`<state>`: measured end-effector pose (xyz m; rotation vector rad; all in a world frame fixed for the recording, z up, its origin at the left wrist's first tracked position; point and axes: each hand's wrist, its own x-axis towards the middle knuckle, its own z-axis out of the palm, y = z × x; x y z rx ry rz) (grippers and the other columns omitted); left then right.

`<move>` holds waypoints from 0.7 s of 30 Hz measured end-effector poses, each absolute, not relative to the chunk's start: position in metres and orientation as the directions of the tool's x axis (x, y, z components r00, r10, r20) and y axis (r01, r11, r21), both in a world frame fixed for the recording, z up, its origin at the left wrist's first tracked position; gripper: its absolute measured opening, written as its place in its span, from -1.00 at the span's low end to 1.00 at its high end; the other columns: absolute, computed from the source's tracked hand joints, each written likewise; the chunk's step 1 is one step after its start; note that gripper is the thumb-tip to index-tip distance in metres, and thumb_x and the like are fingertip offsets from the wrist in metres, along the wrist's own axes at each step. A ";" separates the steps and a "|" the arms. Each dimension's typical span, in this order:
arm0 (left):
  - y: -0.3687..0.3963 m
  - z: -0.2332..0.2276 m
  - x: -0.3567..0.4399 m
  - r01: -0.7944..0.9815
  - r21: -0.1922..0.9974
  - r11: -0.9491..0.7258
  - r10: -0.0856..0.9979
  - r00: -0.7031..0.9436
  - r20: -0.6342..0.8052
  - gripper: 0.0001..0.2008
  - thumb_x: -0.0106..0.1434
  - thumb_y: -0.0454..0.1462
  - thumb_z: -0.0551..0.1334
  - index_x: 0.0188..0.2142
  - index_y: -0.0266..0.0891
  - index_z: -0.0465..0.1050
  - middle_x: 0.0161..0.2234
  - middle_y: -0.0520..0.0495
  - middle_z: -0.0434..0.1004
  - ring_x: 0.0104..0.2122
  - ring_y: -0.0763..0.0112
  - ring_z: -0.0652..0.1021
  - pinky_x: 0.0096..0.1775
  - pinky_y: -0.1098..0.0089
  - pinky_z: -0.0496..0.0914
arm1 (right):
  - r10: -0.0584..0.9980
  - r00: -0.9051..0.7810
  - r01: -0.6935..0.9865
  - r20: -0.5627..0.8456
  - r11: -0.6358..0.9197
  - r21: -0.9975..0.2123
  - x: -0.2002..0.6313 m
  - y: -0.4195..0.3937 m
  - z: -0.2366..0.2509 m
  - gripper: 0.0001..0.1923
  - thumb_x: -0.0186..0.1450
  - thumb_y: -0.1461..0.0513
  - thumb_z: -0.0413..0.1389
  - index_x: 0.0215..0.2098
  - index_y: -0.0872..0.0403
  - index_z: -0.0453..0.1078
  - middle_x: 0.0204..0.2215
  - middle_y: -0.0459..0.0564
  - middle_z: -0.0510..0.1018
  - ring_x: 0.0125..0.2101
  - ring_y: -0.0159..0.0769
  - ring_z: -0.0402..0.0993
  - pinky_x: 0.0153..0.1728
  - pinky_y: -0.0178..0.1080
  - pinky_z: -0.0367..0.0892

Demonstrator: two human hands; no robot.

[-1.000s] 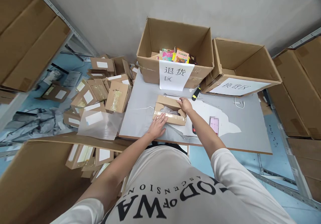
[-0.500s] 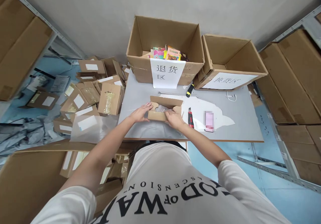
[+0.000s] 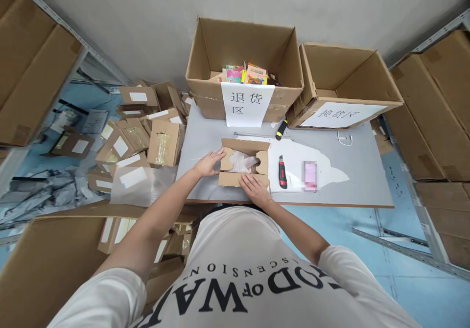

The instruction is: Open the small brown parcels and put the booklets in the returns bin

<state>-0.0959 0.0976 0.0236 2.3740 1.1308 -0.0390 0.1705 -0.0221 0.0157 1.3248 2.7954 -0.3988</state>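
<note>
A small cardboard box [image 3: 228, 178] lies on the grey table with its flaps folded outward. Inside it is something in crinkled, whitish translucent wrapping [image 3: 240, 161]; what the wrapping covers I cannot make out. My left hand [image 3: 208, 164] rests against the box's left side, fingers stretched out and apart. My right hand [image 3: 256, 190] lies flat across the front flap, its fingers extended and holding nothing. Just right of the box, a red and black utility knife [image 3: 282, 172] lies on white paper, and a pink phone-shaped item [image 3: 310, 175], partly blurred, is beyond it.
At the table's back stand two large open cartons: one [image 3: 205, 98] holds colourful boxes, the other [image 3: 293, 107] bears a white sign. A yellow and black knife [image 3: 281, 129] lies before them. Parcels [image 3: 163, 142] pile up on the left; shelved cartons [image 3: 414, 117] flank the right.
The front flap has come down toward me, showing more of the wrapped contents. My right hand has moved from gripping the box's edge to lying flat on that flap. The view has shifted slightly.
</note>
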 end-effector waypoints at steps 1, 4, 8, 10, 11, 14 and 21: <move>0.097 0.024 -0.095 0.732 0.433 -0.526 0.719 0.654 -0.233 -0.15 0.07 -0.22 0.26 0.30 -0.34 -0.06 0.32 -0.34 -0.09 0.31 0.26 0.03 0.24 0.13 0.00 | 0.752 -0.646 0.758 -0.133 0.611 -0.226 0.172 -0.025 0.011 -0.46 0.34 0.38 -0.20 0.28 0.06 0.09 0.28 0.08 0.13 0.29 -0.16 -0.01 0.24 0.00 0.02; 0.095 0.027 -0.094 0.735 0.422 -0.530 0.719 0.654 -0.236 -0.15 0.07 -0.24 0.22 0.30 -0.35 -0.09 0.32 -0.34 -0.10 0.31 0.26 0.02 0.23 0.13 0.02 | 0.751 -0.640 0.764 -0.163 0.598 -0.241 0.173 -0.030 0.004 -0.39 0.31 0.41 -0.19 0.32 0.08 0.00 0.31 0.11 0.05 0.30 -0.17 -0.07 0.25 0.03 0.00; 0.088 0.036 -0.094 0.767 0.351 -0.537 0.733 0.630 -0.257 -0.13 0.01 -0.32 0.16 0.32 -0.31 -0.12 0.34 -0.28 -0.12 0.31 0.16 0.00 0.23 0.06 0.00 | 0.753 -0.639 0.754 -0.153 0.575 -0.319 0.175 -0.030 0.017 -0.35 0.22 0.44 -0.13 0.29 0.12 0.08 0.29 0.15 0.10 0.30 -0.16 -0.05 0.24 0.06 0.00; 0.085 0.043 -0.090 0.790 0.312 -0.528 0.762 0.603 -0.237 -0.19 0.03 -0.31 0.15 0.30 -0.29 -0.03 0.32 -0.26 -0.05 0.30 0.11 0.03 0.24 0.01 -0.05 | 0.765 -0.630 0.746 -0.136 0.547 -0.381 0.181 -0.021 0.033 -0.41 0.22 0.43 -0.13 0.22 0.12 0.20 0.23 0.14 0.24 0.25 -0.20 0.10 0.22 -0.01 0.08; 0.084 0.048 -0.086 0.795 0.298 -0.528 0.777 0.594 -0.210 -0.25 0.06 -0.28 0.13 0.28 -0.27 0.04 0.31 -0.24 0.01 0.30 0.10 0.07 0.24 -0.01 -0.08 | 0.780 -0.612 0.753 -0.133 0.521 -0.402 0.184 -0.012 0.043 -0.45 0.24 0.43 -0.15 0.18 0.11 0.26 0.19 0.12 0.31 0.21 -0.24 0.19 0.19 -0.07 0.15; 0.088 0.060 -0.064 0.750 0.284 -0.597 0.757 0.644 -0.110 -0.47 0.19 -0.20 0.07 0.17 -0.23 0.23 0.23 -0.20 0.21 0.23 0.15 0.22 0.25 0.01 -0.16 | 0.832 -0.528 0.818 -0.170 0.445 -0.365 0.190 0.024 0.072 -0.56 0.30 0.37 -0.15 0.08 0.07 0.33 0.05 0.07 0.47 0.03 -0.25 0.41 0.01 -0.21 0.32; 0.118 0.058 0.001 0.649 0.161 -0.744 0.566 0.739 -0.367 -0.62 -0.01 -0.22 0.24 -0.15 -0.20 0.51 -0.16 -0.22 0.57 -0.05 0.06 0.50 0.21 0.01 -0.12 | 0.723 -0.478 0.808 -0.498 0.585 0.073 0.157 0.094 0.088 -0.68 0.19 0.29 0.11 -0.09 0.18 0.45 -0.10 0.28 0.54 -0.08 -0.01 0.47 -0.08 -0.03 0.27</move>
